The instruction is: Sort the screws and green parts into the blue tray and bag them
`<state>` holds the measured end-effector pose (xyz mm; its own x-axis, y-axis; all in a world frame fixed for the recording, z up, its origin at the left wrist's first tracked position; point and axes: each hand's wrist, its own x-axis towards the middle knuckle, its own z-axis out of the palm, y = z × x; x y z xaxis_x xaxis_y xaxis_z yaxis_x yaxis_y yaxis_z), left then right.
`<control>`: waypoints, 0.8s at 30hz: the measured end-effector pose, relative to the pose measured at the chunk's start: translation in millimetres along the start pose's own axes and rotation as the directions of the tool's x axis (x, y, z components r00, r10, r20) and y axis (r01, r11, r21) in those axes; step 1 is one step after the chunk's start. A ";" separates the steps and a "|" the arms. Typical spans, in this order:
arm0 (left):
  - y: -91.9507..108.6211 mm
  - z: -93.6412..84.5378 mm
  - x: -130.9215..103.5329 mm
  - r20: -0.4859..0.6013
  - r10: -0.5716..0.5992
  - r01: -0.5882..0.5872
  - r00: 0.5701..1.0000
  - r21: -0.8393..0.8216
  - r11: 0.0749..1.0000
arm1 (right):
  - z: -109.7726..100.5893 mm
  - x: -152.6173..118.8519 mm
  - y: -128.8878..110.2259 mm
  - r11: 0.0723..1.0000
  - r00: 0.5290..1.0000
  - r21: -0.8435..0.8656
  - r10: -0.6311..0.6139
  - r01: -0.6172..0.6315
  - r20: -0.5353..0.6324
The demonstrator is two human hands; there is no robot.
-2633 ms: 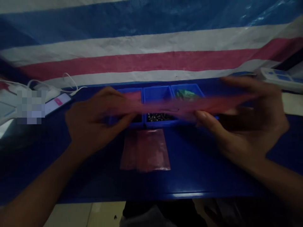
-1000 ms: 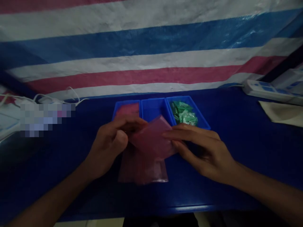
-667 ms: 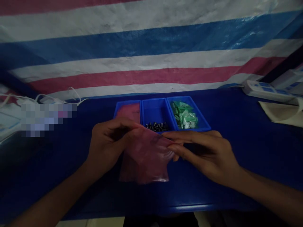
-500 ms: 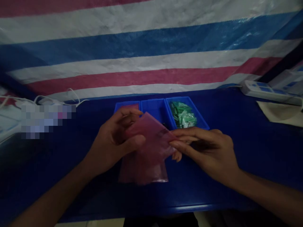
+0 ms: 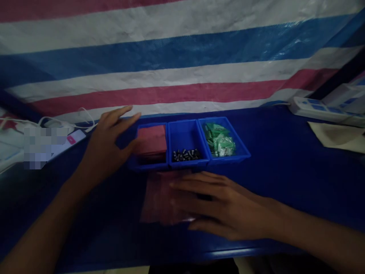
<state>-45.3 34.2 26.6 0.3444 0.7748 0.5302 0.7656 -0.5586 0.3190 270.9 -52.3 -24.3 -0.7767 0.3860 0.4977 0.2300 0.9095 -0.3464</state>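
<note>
Here's the right hand (image 5: 228, 207), fingers spread over the pink plastic bags (image 5: 155, 198) before the blue bins (image 5: 188, 163), contact impossible to call; flat, light fingertips suit that thin film! Left hand (image 5: 104, 150), open beside the stacked pink bags (image 5: 154, 137), wants a gentle thumb there.

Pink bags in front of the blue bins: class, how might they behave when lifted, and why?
The pink bags look thin and see-through, so probably floppy and light. A glint near their lower edge hints at slippery film. They appear to overlap, so several may lift together.
</note>
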 end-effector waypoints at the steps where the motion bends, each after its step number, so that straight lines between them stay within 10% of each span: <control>1: -0.3 -0.8 -0.7 0.065 0.087 -0.086 0.994 -0.016 0.996 | 2.1 -0.6 0.2 0.999 0.997 -0.051 -0.005 0.009 0.072; 6: 3.2 -3.1 -3.7 0.335 0.191 -0.138 0.923 -0.175 0.975 | -1.6 -1.0 -1.6 0.996 0.986 -0.093 0.029 -0.014 0.162; 24: 9.2 3.0 0.6 0.216 0.256 -0.247 0.942 -0.066 0.967 | -14.0 -1.8 1.5 0.962 0.958 0.019 0.273 -0.272 -0.085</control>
<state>-36.4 30.3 27.5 0.6378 0.6511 0.4115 0.6191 -0.7512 0.2289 280.8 -49.4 -14.6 -0.6315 0.6313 0.4502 0.4219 0.7669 -0.4836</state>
